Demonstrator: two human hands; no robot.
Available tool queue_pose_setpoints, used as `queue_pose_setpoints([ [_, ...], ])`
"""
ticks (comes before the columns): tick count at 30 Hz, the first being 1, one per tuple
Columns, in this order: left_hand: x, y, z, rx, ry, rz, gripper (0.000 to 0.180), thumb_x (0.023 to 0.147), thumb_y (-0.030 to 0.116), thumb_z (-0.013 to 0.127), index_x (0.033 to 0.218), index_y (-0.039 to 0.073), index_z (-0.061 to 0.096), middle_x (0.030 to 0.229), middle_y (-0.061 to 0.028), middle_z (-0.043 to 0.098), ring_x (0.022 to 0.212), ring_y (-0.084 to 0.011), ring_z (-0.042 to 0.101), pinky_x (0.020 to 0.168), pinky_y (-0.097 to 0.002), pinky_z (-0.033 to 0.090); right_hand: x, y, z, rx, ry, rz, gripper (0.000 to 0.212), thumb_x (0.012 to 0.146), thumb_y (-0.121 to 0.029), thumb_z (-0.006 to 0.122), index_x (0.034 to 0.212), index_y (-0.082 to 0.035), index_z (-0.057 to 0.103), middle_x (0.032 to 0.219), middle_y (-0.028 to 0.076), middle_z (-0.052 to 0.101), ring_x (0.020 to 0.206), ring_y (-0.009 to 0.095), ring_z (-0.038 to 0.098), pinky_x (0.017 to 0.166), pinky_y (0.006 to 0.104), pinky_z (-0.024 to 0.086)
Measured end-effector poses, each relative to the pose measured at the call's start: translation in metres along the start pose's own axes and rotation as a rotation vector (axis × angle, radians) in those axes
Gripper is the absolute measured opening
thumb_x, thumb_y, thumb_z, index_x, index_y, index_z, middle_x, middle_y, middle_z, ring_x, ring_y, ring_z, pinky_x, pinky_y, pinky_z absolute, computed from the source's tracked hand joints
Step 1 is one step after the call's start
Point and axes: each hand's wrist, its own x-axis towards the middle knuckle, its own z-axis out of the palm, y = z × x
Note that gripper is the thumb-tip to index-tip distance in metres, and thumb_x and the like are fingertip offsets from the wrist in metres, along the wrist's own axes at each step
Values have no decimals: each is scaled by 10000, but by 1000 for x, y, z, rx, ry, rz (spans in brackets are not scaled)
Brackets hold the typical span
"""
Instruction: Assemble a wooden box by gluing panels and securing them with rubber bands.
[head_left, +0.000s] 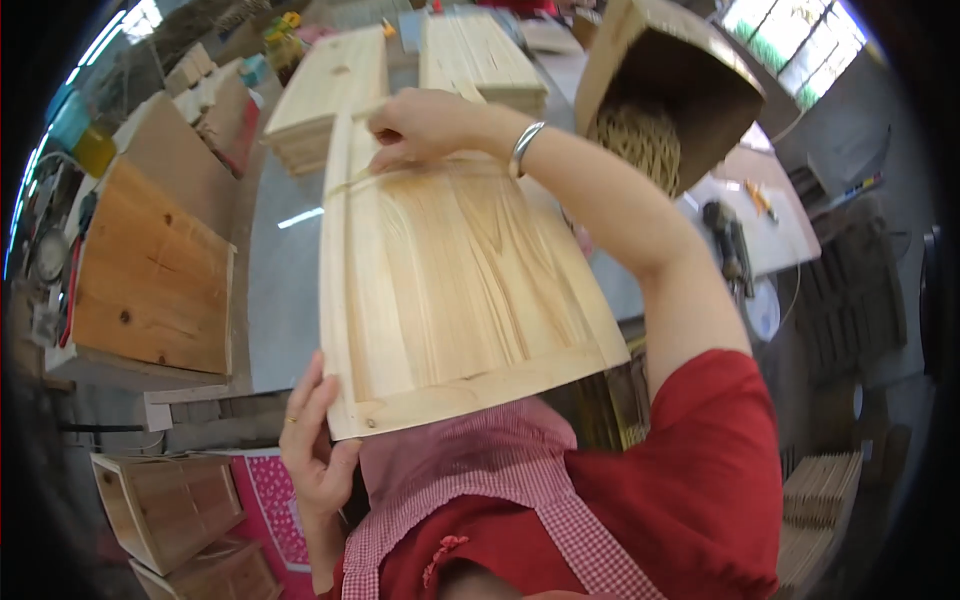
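Note:
A pale wooden framed panel point(440, 270), like a cabinet door, lies before me with its near end against my apron. My left hand point(318, 440) grips its near left corner, fingers along the side edge and thumb by the bottom edge. Across the panel's far part reaches my right arm; my right hand point(425, 128) is closed over the far left, its fingers curled in. A thin tan band point(352, 184), which looks like rubber, runs from the panel's left edge up to those fingers. The hand and forearm hide part of the band and the panel's far end.
Beyond stand two stacks of pale wooden panels, left point(335, 75) and right point(480, 60), on the grey table point(283, 270). A tilted cardboard box point(615, 50) holds tangled tan bands point(640, 145). A dark power tool point(727, 240) lies at right; wooden boxes point(150, 275) stand left.

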Motion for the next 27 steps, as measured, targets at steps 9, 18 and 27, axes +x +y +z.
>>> queue_pose_setpoints([
  [9, -7, 0, 2, 187, 52, -65, 515, 908, 264, 675, 1338, -3, 576, 1472, -299, 435, 1356, -397, 462, 1115, -467, 373, -207, 172, 3, -78, 520, 655, 285, 911, -321, 644, 953, -48, 711, 795, 162, 691, 724, 324, 658, 673, 399, 514],
  [18, -26, -10, -7, 94, 56, -118, 533, 967, 325, 636, 1400, 36, 522, 1554, -260, 335, 1446, -371, 332, 1171, -508, 282, -303, 223, 137, -289, 504, 1209, 280, 871, -277, 624, 989, -40, 718, 1022, 243, 688, 977, 423, 663, 860, 491, 536],
  [27, -26, -14, -2, 81, 119, -139, 607, 940, 362, 674, 1407, 8, 511, 1540, -281, 346, 1422, -385, 374, 1153, -492, 313, -299, 256, 119, -197, 434, 1252, 267, 834, -268, 655, 977, -54, 725, 1081, 247, 667, 994, 413, 657, 876, 468, 535],
])
